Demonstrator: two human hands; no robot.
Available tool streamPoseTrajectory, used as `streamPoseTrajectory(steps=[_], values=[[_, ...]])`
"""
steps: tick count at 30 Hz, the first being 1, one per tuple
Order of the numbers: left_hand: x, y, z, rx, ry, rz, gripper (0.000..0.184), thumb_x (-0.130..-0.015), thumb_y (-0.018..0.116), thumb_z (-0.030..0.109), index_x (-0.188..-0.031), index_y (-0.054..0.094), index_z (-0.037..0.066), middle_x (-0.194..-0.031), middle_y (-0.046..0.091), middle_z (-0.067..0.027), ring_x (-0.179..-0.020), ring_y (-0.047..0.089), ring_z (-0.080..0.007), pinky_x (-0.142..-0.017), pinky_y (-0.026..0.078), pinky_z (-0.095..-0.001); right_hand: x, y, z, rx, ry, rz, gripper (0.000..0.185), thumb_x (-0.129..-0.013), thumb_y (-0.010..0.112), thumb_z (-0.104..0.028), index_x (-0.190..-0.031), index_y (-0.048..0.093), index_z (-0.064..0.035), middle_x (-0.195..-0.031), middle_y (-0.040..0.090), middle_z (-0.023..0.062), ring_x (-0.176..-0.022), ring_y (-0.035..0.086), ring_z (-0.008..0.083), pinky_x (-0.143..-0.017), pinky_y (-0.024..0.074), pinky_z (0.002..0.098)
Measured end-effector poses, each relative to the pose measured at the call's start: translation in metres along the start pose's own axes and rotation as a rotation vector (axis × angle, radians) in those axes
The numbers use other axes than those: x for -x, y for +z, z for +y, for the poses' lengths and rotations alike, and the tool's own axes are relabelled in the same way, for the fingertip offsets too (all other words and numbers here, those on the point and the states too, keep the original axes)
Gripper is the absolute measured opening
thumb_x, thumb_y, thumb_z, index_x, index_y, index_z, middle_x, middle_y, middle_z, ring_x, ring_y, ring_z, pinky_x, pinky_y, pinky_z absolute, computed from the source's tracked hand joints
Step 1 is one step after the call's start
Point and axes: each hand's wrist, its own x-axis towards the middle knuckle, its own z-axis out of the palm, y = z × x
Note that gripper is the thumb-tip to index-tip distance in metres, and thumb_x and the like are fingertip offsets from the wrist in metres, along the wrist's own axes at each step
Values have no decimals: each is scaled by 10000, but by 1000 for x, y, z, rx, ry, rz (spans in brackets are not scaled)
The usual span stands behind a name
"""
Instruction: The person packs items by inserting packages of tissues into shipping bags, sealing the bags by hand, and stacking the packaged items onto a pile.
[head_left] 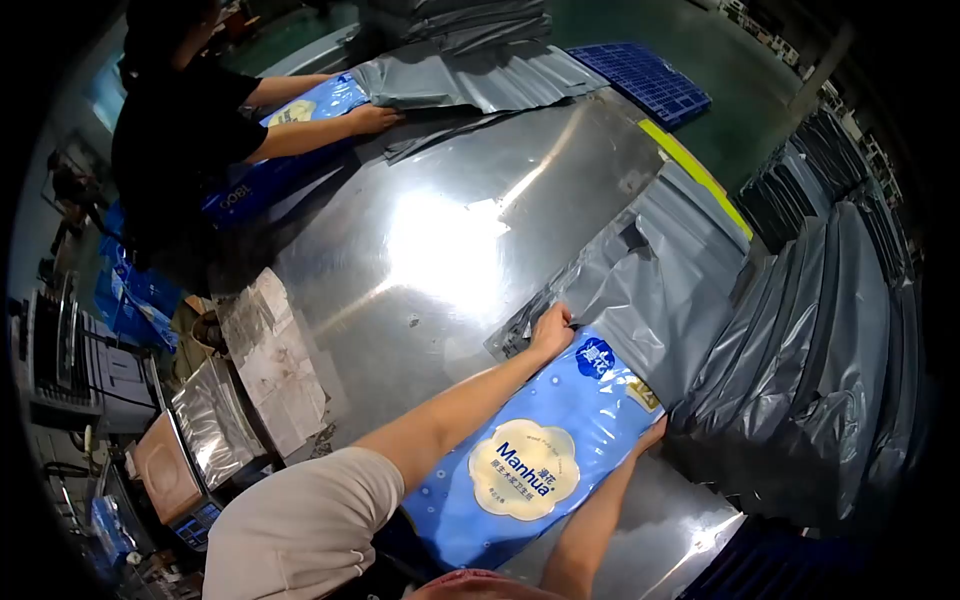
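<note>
A blue tissue pack (450, 500) with a cream "Manhua" label lies tilted in front of me, its far end inside the mouth of a grey plastic bag (690, 270). My left hand (553, 333) is closed at the pack's far left corner, fingers curled on the bag's edge. Along the far right side, my right hand (650, 436) presses against the pack beside the bag's mouth. The pack hides part of that hand's fingers. The bag lies flat on the shiny metal table (350, 260), stretching away from the pack.
Across the table a co-worker in a black shirt (180, 130) holds another blue pack (330, 98) at a grey bag (480, 75). Stacked grey bags (800, 350) stand on the right. A blue plastic pallet (640, 80) lies beyond the table. A scale (190, 515) sits lower left.
</note>
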Motion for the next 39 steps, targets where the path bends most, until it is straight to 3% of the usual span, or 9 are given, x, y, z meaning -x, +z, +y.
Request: streamPoseTrajectory(steps=[3, 5, 11, 16, 19, 22, 30, 34, 39], values=[[-4, -22, 13, -584, 158, -296, 118, -683, 519, 119, -696, 595, 29, -679, 598, -170, -693, 590, -357, -622, 470, -439, 15, -20, 19, 25, 213, -161, 255, -807, 450, -175, -898, 583, 23, -888, 601, 149, -831, 579, 249, -776, 440, 361], [4, -45, 24, -623, 302, -393, 152, -691, 528, 154, -705, 608, 25, -706, 598, -187, -708, 590, -360, -626, 471, -442, 18, -31, 24, 1432, -272, -101, 220, -766, 494, -187, -750, 599, 5, -754, 607, 161, -716, 584, 296, -668, 453, 390], [105, -150, -30, -730, 275, -810, 227, -636, 575, 235, -732, 632, 38, -727, 600, -193, -700, 589, -356, -613, 467, -432, 190, -74, 12, 1455, -619, -395, 190, -712, 532, -201, -692, 592, -22, -697, 576, 155, -665, 536, 317, -582, 386, 401], [269, -304, -91, -892, 241, -1321, 155, -586, 561, 174, -674, 617, 59, -621, 605, -131, -626, 606, -309, -554, 471, -397, 408, -129, 7, 1297, 19, -808, 287, -745, 523, -293, -755, 622, -23, -736, 603, 174, -675, 578, 325, -589, 442, 417], [350, -361, -136, -812, 276, -1636, 370, -631, 615, 195, -979, 602, 70, -933, 608, -176, -897, 579, -295, -775, 451, -375, 475, -127, 20, 1250, 177, -989, 316, -790, 462, -306, -853, 599, -28, -817, 595, 181, -766, 566, 321, -667, 434, 403], [370, -334, -172, -125, 831, -1284, 474, -703, 619, 243, -1133, 522, 68, -1128, 521, -181, -1054, 492, -290, -908, 373, -353, 497, -109, 23, 1177, 301, -1037, 355, -834, 402, -319, -951, 576, -33, -898, 588, 189, -857, 554, 317, -745, 426, 389], [341, -298, 46, 452, -480, -1200, 214, -848, 516, 186, -797, 605, -2, -677, 587, -55, -534, 513, -95, -497, 424, -229, 450, -77, -41, 166, 156, -533, 185, -790, 463, -24, -938, 557, 34, -877, 591, 164, -776, 542, 151, -724, 427, 287], [339, -332, -87, -699, 322, -790, 415, -776, 558, 397, -624, 601, 14, -518, 562, -71, -458, 557, -151, -442, 438, -297, 466, -163, -13, 729, 195, -436, 292, -795, 502, -190, -590, 539, 16, -534, 526, 104, -513, 501, 166, -481, 376, 354], [361, -361, -75, -352, -145, -985, 463, -774, 525, 462, -601, 610, 41, -512, 566, -59, -449, 558, -164, -458, 445, -303, 493, -178, 3, 1076, -97, -230, 338, -748, 567, -271, -594, 531, 28, -534, 516, 160, -486, 497, 295, -486, 382, 397]])
